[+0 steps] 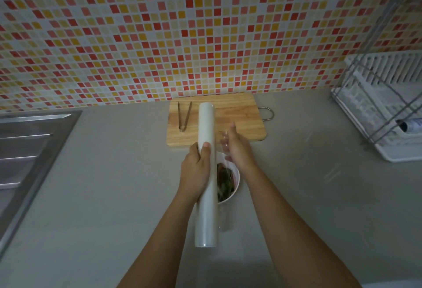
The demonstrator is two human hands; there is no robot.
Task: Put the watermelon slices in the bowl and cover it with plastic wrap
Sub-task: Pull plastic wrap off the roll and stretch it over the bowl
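A long white roll of plastic wrap (pixel 206 173) is held lengthwise above the counter, with my left hand (pixel 195 169) gripping its middle, thumb on top. A white bowl (pixel 235 185) with watermelon slices (pixel 225 180) sits under the roll, partly hidden by it. My right hand (pixel 236 148) is just right of the roll above the bowl, and its fingers pinch a clear sheet of wrap (pixel 225 141) pulled off the roll. How far the sheet reaches is hard to see.
A wooden cutting board (pixel 239 118) lies behind the bowl against the tiled wall, with metal tongs (pixel 184 115) on its left part. A steel sink (pixel 29 141) is at the left. A white dish rack (pixel 386 107) stands at the right.
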